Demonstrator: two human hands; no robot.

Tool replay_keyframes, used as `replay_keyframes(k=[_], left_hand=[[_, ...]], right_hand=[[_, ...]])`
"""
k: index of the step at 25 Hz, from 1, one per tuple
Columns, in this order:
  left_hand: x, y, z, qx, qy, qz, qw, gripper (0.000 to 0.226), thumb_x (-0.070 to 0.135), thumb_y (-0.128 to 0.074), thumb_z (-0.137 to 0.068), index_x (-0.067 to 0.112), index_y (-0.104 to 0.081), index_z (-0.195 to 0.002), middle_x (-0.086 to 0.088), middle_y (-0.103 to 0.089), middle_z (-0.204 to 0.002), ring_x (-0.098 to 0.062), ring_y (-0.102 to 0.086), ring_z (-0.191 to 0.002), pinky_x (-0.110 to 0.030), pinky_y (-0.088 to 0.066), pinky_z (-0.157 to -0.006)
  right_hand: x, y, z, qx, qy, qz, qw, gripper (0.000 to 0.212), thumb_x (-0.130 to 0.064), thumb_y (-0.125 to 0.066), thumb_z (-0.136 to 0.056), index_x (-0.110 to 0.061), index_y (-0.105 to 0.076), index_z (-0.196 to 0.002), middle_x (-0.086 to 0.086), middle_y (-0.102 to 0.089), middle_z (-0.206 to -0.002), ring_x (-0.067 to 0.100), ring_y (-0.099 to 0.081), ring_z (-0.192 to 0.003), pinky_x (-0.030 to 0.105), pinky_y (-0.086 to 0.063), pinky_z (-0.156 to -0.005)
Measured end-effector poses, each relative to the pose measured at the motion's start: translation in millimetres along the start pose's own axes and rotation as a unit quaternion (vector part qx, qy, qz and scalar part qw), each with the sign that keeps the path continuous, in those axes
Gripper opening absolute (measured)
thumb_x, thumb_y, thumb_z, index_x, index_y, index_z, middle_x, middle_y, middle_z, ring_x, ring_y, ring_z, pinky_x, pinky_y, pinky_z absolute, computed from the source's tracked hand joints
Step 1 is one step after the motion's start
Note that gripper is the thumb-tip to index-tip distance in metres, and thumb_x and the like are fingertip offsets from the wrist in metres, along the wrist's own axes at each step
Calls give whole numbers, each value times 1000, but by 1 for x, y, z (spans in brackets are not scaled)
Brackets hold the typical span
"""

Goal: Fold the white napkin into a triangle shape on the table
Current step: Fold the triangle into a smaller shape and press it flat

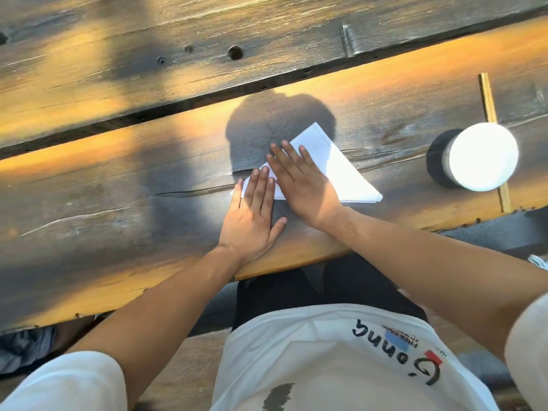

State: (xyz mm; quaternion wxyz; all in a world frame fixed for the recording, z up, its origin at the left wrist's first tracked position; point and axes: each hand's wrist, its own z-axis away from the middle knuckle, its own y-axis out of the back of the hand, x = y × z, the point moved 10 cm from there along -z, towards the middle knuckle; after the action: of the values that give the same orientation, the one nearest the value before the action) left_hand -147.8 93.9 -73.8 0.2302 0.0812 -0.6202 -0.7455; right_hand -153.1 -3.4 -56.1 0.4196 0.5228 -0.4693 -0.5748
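Hands lie flat, the left hand [252, 209] and right hand [302, 179] side by side pressing the white napkin [341, 170] on the tabletop [118, 188], already a triangle, but lifting too fast could let it pop open.

A big wooden table [118, 188] made of long dark planks has sun and shade on it. A white napkin [341, 167], folded into a triangle, lies flat on it. A white cup [483, 157] stands at the right beside a thin stick [489, 102].
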Motion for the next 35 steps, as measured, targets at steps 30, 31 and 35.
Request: replay_keyframes(k=[30,31,35], left_hand=[[4,0,1,-30,3,-30,999,88,59,-35,-103,0,-6,-161,-27,1,-168,-43,0,-157,-60,-2,-125],[5,1,1,-34,0,-31,999,88,58,-35,-103,-1,-5,-161,-28,2,-168,-43,0,-157,-61,-3,-125],[9,12,-1,-41,9,-39,998,86,55,-37,-102,-4,-14,-160,-30,-6,-167,-45,-7,-156,-64,-6,-124]], right_hand=[[80,5,10,5,-10,29,1000,77,-57,-34,-104,-5,-22,-159,12,-18,-168,38,-13,-155,63,-16,-120],[84,3,11,-9,-14,32,999,79,-58,-34,-104,-4,-19,-160,12,-15,-168,40,-10,-155,65,-14,-120],[82,13,9,8,-38,11,999,77,-52,-39,-104,1,-23,-158,18,-20,-166,43,-15,-153,68,-12,-119]])
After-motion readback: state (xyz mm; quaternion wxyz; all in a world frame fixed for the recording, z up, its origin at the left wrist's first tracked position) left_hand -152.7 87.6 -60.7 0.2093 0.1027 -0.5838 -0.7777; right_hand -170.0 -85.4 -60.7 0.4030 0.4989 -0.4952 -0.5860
